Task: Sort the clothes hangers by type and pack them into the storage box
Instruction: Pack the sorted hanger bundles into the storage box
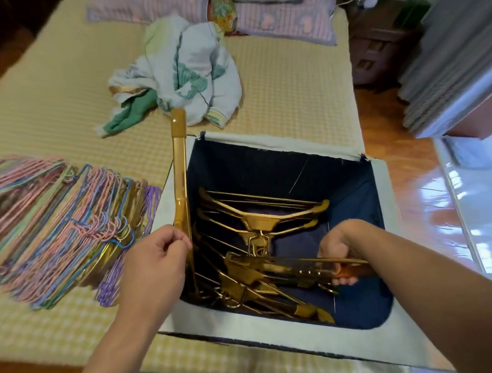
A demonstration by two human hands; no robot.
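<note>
Box [380, 181] sitting open on bed, grey rim, navy lining. Gold hangers [264, 222] lying heaped inside, hooks toward near side; one gold hanger [180, 172] standing on end at box's left wall. Wire hangers [59, 220], pink/blue/purple/green, lying fanned in a stack left of box.

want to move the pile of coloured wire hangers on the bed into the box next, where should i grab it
Grip the coloured hangers at their bunched hooks, coming from the box side. The hooks all point that way and cluster together, so one grasp there gathers many, while the wide shoulder ends fan out loosely. This is a judgement; both hands are busy with gold hangers.
</note>
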